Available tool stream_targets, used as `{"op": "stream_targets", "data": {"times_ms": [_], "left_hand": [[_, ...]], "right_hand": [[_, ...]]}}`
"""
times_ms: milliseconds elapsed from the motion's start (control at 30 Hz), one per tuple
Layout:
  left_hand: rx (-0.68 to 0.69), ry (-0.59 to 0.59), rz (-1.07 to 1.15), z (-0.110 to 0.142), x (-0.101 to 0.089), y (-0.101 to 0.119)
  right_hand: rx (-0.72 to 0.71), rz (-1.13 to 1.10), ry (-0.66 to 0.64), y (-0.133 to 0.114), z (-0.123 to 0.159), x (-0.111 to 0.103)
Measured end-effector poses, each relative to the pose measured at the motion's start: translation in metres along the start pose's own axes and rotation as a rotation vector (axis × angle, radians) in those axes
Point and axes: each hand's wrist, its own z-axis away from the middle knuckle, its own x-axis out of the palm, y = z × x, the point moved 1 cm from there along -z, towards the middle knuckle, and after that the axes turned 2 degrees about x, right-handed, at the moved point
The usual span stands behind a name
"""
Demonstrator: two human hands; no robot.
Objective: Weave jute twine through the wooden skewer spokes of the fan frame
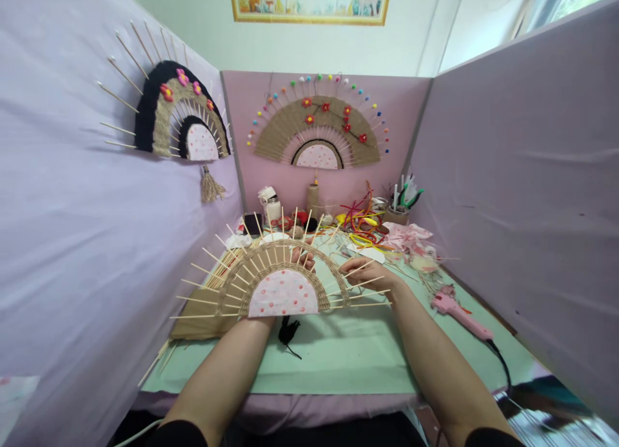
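Half-round stick-and-twine fan sits above the green table, long axis left-to-right, gripped from behind by the left hand; right hand, nearer its right end, bends fingers at the woven outer band, pinching or not I cannot tell.

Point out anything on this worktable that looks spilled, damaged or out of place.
Nothing looks clearly spilled or damaged. At the back right, beyond the held fan, coloured strands look untidy, sprawling in a loose tangle.
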Motion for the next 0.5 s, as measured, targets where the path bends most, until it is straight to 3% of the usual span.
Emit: {"op": "stream_targets", "data": {"times_ms": [167,500], "left_hand": [[-0.023,0.038,0.034,0.001,-0.001,-0.003],[-0.109,0.101,0.089,-0.005,0.005,-0.005]], "right_hand": [[0.006,0.009,0.029,0.006,-0.005,0.0],[-0.019,0.093,0.254,0.002,-0.008,0.011]]}}
